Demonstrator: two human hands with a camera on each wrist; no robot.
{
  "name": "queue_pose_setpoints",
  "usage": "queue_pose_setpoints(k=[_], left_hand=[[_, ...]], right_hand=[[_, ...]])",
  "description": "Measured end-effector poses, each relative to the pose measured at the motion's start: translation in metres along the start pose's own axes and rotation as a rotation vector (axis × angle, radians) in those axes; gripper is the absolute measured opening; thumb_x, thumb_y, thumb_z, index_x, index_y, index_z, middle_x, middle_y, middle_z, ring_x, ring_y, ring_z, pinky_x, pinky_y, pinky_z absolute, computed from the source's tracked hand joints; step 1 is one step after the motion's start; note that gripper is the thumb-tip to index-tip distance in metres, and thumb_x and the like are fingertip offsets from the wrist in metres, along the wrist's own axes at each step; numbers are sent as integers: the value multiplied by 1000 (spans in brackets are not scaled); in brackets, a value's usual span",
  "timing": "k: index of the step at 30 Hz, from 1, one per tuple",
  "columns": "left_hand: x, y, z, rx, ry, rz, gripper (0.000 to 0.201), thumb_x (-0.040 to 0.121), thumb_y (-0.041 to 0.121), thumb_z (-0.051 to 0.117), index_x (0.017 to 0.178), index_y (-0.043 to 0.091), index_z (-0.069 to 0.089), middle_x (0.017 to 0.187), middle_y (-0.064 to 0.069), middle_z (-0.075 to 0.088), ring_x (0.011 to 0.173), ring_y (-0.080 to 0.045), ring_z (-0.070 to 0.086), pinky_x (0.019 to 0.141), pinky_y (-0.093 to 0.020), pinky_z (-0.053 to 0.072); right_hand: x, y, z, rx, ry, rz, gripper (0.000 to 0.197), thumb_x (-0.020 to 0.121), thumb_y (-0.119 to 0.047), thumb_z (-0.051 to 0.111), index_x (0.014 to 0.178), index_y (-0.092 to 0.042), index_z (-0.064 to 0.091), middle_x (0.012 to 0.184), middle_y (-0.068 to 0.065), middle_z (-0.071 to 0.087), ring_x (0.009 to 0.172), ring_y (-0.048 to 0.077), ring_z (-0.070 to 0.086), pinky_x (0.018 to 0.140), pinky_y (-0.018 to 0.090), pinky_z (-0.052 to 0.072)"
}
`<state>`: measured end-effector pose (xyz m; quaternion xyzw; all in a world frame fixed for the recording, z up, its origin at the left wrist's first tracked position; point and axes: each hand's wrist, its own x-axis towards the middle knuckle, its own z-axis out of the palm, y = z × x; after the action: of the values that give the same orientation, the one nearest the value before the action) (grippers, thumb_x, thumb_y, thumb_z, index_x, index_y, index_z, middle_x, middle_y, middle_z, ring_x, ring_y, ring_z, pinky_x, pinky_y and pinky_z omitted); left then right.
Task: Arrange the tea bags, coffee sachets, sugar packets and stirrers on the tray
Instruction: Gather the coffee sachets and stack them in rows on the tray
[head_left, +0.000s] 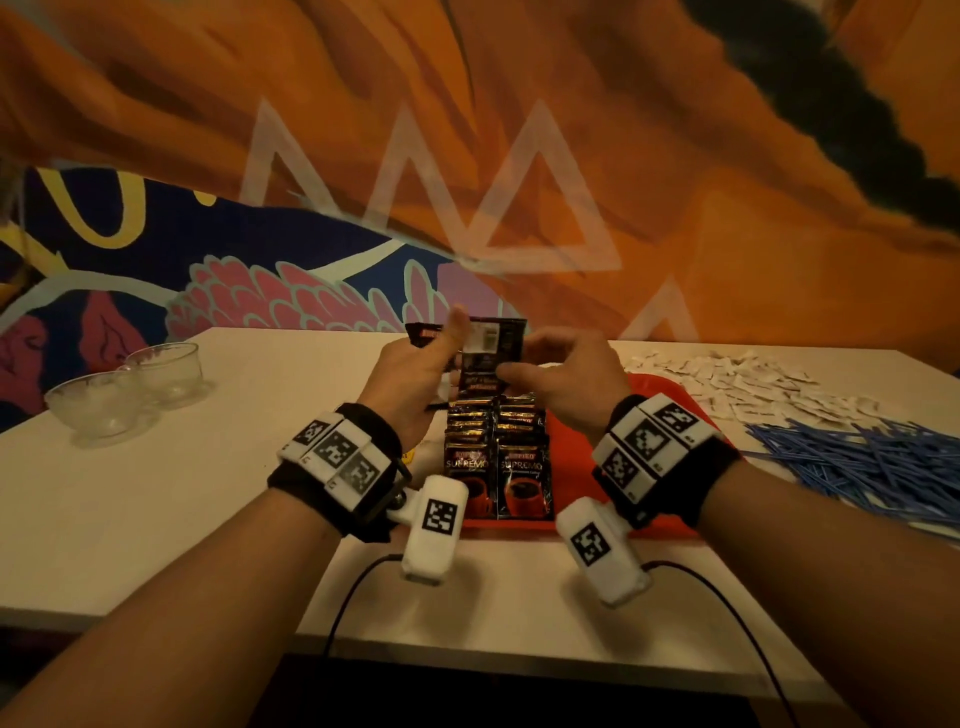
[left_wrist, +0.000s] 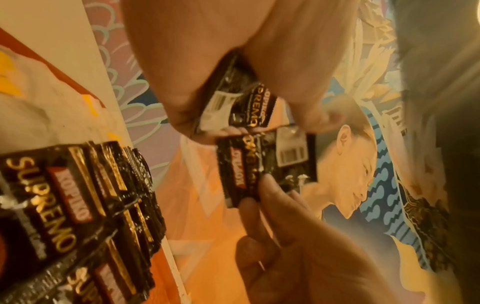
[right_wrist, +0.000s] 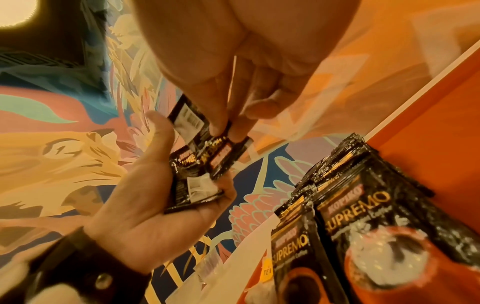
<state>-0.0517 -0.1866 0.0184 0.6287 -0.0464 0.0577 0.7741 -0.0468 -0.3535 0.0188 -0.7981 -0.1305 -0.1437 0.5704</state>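
Both hands are raised over the red tray (head_left: 587, 457). My left hand (head_left: 426, 364) grips a small stack of black coffee sachets (right_wrist: 192, 185) between thumb and fingers. My right hand (head_left: 550, 374) pinches one coffee sachet (right_wrist: 221, 154) at the top of that stack, its barcode side toward me. On the tray lie two overlapping rows of coffee sachets (head_left: 496, 457). White tea bags (left_wrist: 39, 115) with yellow tags lie left of the rows. A pile of white sugar packets (head_left: 753, 384) and a heap of blue stirrers (head_left: 872, 462) lie on the table to the right.
Two glass bowls (head_left: 130, 389) stand at the far left of the white table (head_left: 208, 493). A painted wall (head_left: 467, 156) rises just behind the table. Black cables (head_left: 353, 597) run from the wrist cameras over the near table edge.
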Motion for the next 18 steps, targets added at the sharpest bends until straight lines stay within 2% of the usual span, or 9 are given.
queue_pose_setpoints(k=[2, 4, 6, 7, 9, 11, 13, 15, 18], left_hand=[[2, 1, -5, -18, 21, -54, 65, 68, 70, 61, 90, 9, 65, 74, -3, 62, 56, -11, 53, 54, -22, 42], [3, 1, -9, -34, -50, -167, 57, 79, 67, 59, 92, 11, 63, 72, -1, 58, 53, -9, 48, 48, -19, 38], [0, 0, -8, -44, -138, -251, 38, 92, 48, 60, 94, 11, 63, 74, -1, 60, 54, -10, 51, 45, -19, 39], [-1, 0, -7, -50, -128, -246, 28, 95, 36, 62, 96, 8, 65, 78, -5, 66, 56, -13, 58, 46, -21, 44], [1, 0, -6, -78, -43, -169, 23, 94, 18, 65, 110, 1, 68, 101, -18, 74, 75, -24, 71, 63, -31, 58], [4, -1, -7, -114, 6, -84, 30, 91, 11, 68, 118, -2, 65, 111, -23, 72, 89, -33, 73, 77, -42, 60], [7, -2, -8, -121, 20, -29, 27, 90, 9, 69, 114, -3, 66, 108, -22, 73, 95, -36, 73, 83, -46, 59], [7, -2, -7, -101, 15, 5, 23, 90, 9, 69, 110, -1, 67, 103, -20, 74, 95, -35, 73, 78, -43, 60], [5, 0, -3, -95, -20, 29, 22, 89, 9, 70, 108, -2, 67, 98, -18, 74, 88, -31, 74, 67, -35, 60]], right_hand=[[-1, 0, -3, -44, 91, -61, 18, 78, -16, 82, 77, -30, 72, 85, -8, 74, 83, 12, 70, 78, 29, 54], [-1, 0, -2, -96, 121, -135, 17, 81, -15, 80, 78, -30, 73, 83, -9, 73, 79, 11, 69, 71, 26, 55], [-4, -1, 2, -135, 109, -252, 25, 81, -4, 76, 78, -28, 73, 81, -9, 71, 75, 9, 68, 64, 17, 54], [-6, -1, 4, -159, 100, -323, 28, 80, 2, 74, 79, -26, 74, 81, -9, 70, 75, 7, 67, 66, 14, 53], [-9, 3, 8, -197, 83, -408, 27, 79, 8, 70, 81, -19, 77, 88, -6, 70, 78, 2, 65, 72, 14, 54], [-9, 5, 7, -162, 72, -317, 23, 83, 5, 66, 86, -16, 76, 96, -4, 72, 73, -5, 64, 68, 12, 53], [-9, 5, 6, -101, 60, -140, 12, 85, -14, 72, 96, -21, 71, 98, -8, 72, 75, -4, 65, 68, 20, 55], [-7, 5, 7, -89, 6, 6, 26, 81, -33, 79, 102, -23, 68, 96, -9, 71, 84, 3, 66, 74, 26, 55], [-3, 1, 11, -42, -54, 91, 17, 82, -26, 79, 96, -20, 71, 92, 1, 74, 76, 15, 70, 65, 29, 55]])
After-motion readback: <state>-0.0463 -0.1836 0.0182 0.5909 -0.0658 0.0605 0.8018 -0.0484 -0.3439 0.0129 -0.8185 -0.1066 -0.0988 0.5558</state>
